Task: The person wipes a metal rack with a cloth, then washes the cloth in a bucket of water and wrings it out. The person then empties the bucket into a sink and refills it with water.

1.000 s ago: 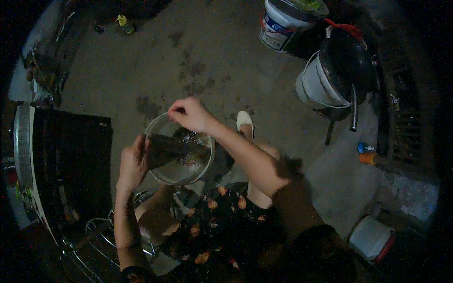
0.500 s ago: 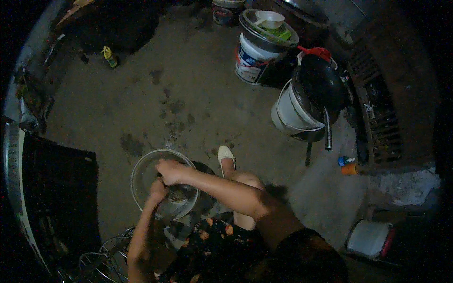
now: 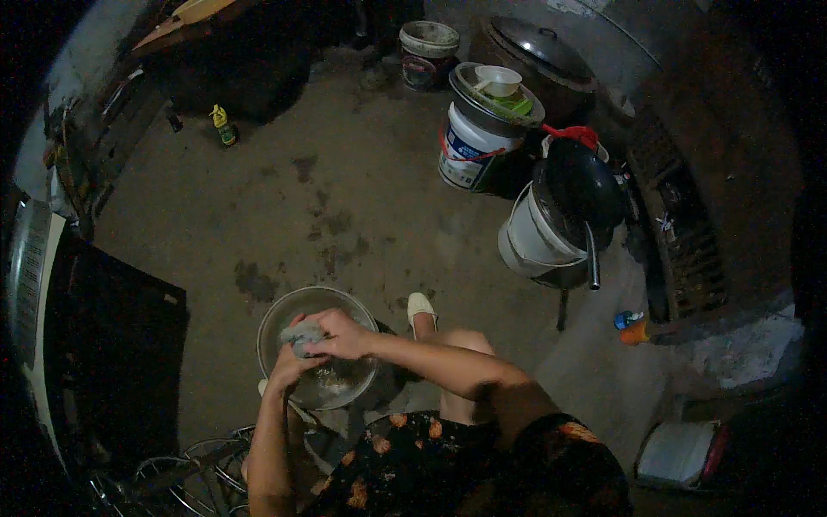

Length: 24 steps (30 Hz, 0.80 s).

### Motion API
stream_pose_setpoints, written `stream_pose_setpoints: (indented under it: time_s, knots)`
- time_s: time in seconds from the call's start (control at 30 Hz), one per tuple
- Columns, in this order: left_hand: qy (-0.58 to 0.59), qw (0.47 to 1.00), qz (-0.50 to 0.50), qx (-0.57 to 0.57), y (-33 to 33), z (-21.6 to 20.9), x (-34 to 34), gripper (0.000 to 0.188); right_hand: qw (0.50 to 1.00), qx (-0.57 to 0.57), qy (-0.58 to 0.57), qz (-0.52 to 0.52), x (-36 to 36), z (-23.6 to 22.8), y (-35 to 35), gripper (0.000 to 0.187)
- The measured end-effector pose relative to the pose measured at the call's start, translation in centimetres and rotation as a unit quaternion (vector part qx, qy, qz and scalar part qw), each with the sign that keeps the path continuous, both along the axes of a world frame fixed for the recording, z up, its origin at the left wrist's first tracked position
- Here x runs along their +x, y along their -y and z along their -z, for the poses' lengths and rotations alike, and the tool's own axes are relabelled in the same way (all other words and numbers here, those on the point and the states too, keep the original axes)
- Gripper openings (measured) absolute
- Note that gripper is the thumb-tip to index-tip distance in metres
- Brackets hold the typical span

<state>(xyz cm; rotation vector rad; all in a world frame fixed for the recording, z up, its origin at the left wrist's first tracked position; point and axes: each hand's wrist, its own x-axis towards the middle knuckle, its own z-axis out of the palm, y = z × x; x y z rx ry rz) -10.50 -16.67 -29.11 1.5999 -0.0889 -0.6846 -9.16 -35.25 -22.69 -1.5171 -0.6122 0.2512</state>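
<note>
Here, left hand (image 3: 291, 370) and right hand (image 3: 344, 335), fingers (image 3: 322, 347) gripping grey bundle (image 3: 301, 337), are over the basin (image 3: 348, 376), open floor (image 3: 370, 194) past its rim (image 3: 317, 289).

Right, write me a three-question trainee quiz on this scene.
1. What do the left hand and right hand hold over the round, pale-rimmed basin?
2. True or false: the round black wok with a metal handle is right of the basin in the picture.
3. Which is nearer the basin: A, the cream slip-on shoe; B, the yellow-topped bottle?

Key:
1: a crumpled pale grey bundle, probably cloth.
2: true.
3: A.
</note>
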Motion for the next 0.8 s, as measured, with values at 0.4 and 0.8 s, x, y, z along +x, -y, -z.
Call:
stream_pose_setpoints:
  time_s: [0.4, 0.8]
  knots:
    - [0.092, 0.965, -0.227, 0.09, 1.8, -1.6, -0.9, 0.053, 0.678, 0.146, -0.715, 0.089, 1.8, 13.2, 0.3, 0.078]
    - [0.251, 0.935, -0.187, 0.169, -2.1, 7.9, 1.7, 0.033, 0.699, 0.242, -0.666, -0.1, 1.0, 7.8, -3.2, 0.072]
